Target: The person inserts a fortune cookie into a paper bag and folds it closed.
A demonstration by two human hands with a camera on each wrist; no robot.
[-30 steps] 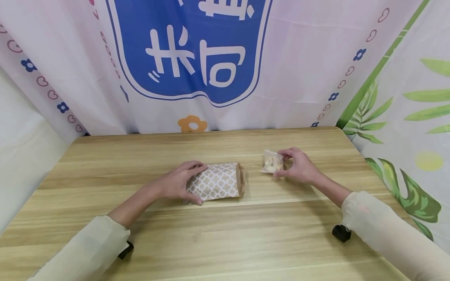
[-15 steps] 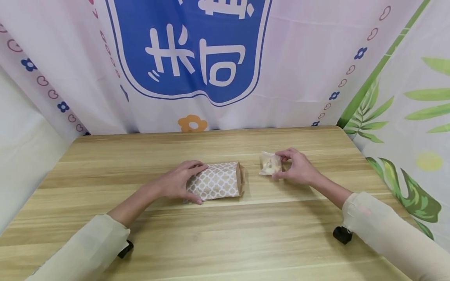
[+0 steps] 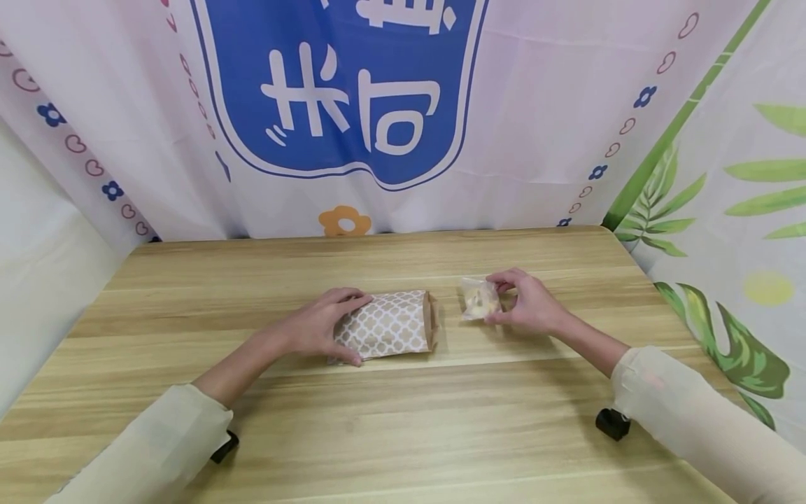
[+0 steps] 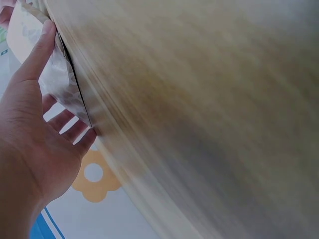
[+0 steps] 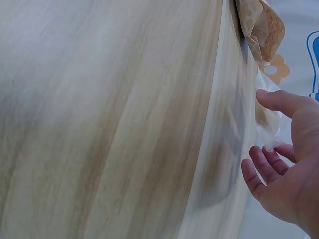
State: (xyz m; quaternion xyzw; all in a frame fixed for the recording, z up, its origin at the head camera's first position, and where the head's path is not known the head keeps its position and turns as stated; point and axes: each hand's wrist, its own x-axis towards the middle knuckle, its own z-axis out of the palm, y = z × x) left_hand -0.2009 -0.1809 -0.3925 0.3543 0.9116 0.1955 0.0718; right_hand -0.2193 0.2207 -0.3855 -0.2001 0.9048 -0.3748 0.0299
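right fingers (image 3: 504, 277) pinch packet (image 3: 480, 299) at wooden table (image 3: 403, 420), curtain (image 3: 535, 133) behind

The bare left hand (image 3: 317, 326) hides the nine-o'clock end of the brown-and-white patterned paper bag (image 3: 389, 325); the bare right hand (image 3: 527, 305) covers the three-o'clock edge of the clear plastic packet (image 3: 478, 298), its pale contents (image 3: 483, 305) too small to identify. A blue, white-lettered emblem (image 3: 343, 91) is cropped at twelve o'clock.

From my remote post, I am noting the left forearm (image 3: 242, 364) slanting inward, the left hand (image 3: 322, 324) gripping with thumb and fingers spread wide. The right forearm (image 3: 590, 339) is angling oppositely, the right hand (image 3: 525, 302) pinching between thumb and fingers.
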